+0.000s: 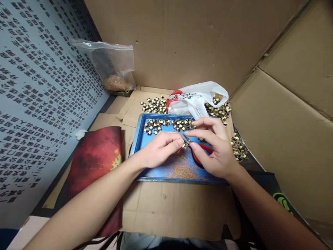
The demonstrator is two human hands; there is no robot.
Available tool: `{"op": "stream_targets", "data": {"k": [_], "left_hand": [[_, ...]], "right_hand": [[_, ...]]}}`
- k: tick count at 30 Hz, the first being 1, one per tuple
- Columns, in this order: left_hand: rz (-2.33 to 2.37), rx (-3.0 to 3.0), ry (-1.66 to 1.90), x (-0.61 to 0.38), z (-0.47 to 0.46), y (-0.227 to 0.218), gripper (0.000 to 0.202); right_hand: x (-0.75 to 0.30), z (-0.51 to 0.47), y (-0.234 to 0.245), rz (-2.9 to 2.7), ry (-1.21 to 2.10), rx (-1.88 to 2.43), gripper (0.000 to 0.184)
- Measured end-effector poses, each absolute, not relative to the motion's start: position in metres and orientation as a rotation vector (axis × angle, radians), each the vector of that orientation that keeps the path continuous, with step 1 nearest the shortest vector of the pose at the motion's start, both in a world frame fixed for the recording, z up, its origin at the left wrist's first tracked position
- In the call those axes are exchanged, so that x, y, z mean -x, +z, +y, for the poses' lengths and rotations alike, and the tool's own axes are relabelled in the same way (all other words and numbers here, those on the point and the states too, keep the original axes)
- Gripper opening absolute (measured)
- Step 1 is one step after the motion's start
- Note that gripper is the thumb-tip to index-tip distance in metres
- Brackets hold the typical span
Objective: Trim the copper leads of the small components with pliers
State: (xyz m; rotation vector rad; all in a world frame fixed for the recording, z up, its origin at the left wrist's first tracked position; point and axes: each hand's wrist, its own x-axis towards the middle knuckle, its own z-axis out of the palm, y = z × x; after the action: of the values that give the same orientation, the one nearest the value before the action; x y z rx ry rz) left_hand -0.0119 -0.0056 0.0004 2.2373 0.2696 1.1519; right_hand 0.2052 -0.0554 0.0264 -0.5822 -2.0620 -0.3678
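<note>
Over a blue tray my left hand pinches a tiny yellow-and-black wire-legged component between thumb and fingers. My right hand is closed on red-handled cutters, whose tip meets the component. Fine copper wire clippings lie on the tray under both hands. A row of similar components sits along the tray's far edge.
More components lie in piles on cardboard behind the tray and at the right. A white plastic bag sits behind the tray. A clear zip bag leans in the back left corner. Cardboard walls enclose the back and right; a red mat lies left.
</note>
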Motion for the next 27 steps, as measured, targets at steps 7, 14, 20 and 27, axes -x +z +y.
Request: {"op": "stream_targets", "data": {"k": [7,14,20,27], "left_hand": [[0.255,-2.216,1.109,0.0122,-0.0029,-0.0023,0.049],[0.258,-2.220,1.103,0.0125,-0.0026,-0.0006,0.047],[0.357,-2.264,1.114,0.0097,-0.0043,0.0007,0.043],[0.393,-2.303,1.136,0.0088,-0.0049,0.0004,0.043]], "right_hand": [[-0.2037,-0.0545,0.0245,-2.079,-0.321,0.543,0.025],[-0.2031,-0.0560,0.0255,-2.083,-0.325,0.539,0.021],[-0.2012,-0.0583,0.0248,-2.097,-0.336,0.566,0.017],[-0.2004,-0.0594,0.0236,-2.114,-0.289,0.599,0.021]]}}
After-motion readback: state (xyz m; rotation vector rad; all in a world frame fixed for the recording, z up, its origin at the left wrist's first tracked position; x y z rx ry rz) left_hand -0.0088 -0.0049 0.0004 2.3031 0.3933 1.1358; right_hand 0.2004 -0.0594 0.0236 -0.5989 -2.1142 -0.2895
